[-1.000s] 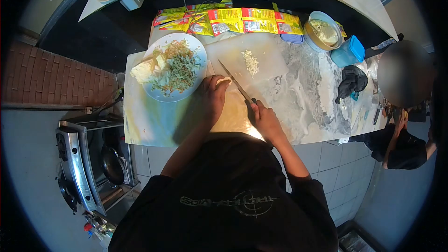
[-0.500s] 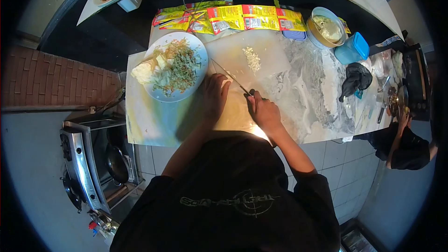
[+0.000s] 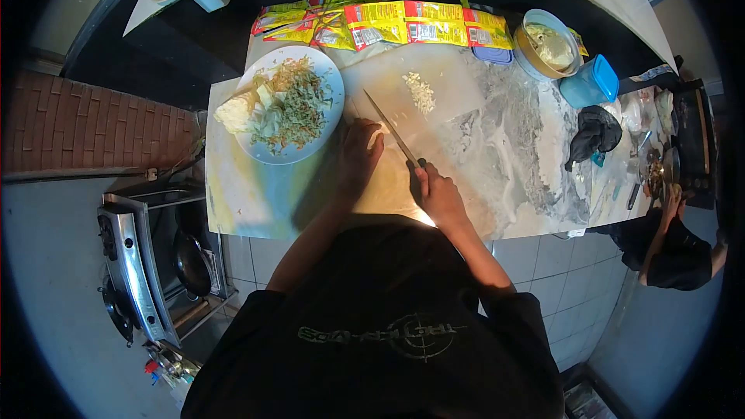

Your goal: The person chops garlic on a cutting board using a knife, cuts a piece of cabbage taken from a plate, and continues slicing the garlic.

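Note:
My right hand (image 3: 439,191) is wrapped round the handle of a long knife (image 3: 392,129), whose blade points up and left over a pale cutting board (image 3: 450,81). Close to the blade's left side, my left hand (image 3: 362,154) presses with bent fingers on a small pale piece (image 3: 377,136), mostly hidden beneath them. Chopped white bits (image 3: 420,93) lie in a heap on the board beyond the knife. Left of my left hand stands a white plate (image 3: 332,87) with shredded greens (image 3: 299,112) and a pale leafy chunk (image 3: 232,115).
Yellow-red sachets (image 3: 434,23) line the back. At right are a bowl of pale food (image 3: 535,70), a blue-lidded container (image 3: 587,84) and a black bag (image 3: 594,133). A co-worker's hands (image 3: 672,203) are at the far right; a stove (image 3: 133,264) stands lower left.
The knife's tip swung left and then back right, beside my left fingers. My left hand stays at nearly the same place on the board. The camera view has shifted slightly.

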{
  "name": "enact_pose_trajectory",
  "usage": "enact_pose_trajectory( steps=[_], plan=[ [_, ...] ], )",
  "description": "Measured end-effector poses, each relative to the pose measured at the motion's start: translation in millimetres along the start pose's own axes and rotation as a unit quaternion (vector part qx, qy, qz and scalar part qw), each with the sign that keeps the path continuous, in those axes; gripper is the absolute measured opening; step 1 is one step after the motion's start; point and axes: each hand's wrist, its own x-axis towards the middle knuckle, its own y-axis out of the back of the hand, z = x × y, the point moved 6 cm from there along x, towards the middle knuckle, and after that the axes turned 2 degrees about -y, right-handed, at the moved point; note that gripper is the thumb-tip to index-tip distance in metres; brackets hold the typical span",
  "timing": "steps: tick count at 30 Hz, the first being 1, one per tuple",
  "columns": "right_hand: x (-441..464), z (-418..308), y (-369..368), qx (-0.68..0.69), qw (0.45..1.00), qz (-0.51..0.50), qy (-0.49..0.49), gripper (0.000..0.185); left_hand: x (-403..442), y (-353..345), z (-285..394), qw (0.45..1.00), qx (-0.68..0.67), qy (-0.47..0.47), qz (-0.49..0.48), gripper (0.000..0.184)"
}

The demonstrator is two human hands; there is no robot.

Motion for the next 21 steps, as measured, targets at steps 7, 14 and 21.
enact_pose_trajectory(
  steps=[7,14,21],
  plan=[
    [-2.9,-2.7,-8.9,-0.029,0.999,0.021,-0.010,0.037,-0.5,-0.1,-1.8,1.000,0.010,0.007,0.001,0.023],
    [4.3,-11.0,-4.4,-0.111,0.993,0.031,-0.001,0.037,-0.4,-2.3,-3.7,1.000,0.006,0.015,0.004,0.021],
    [10.7,-7.2,10.0,-0.114,0.993,0.023,0.030,0.039,-3.0,-3.7,-5.5,0.999,-0.025,0.002,0.021,0.024]
  ],
)
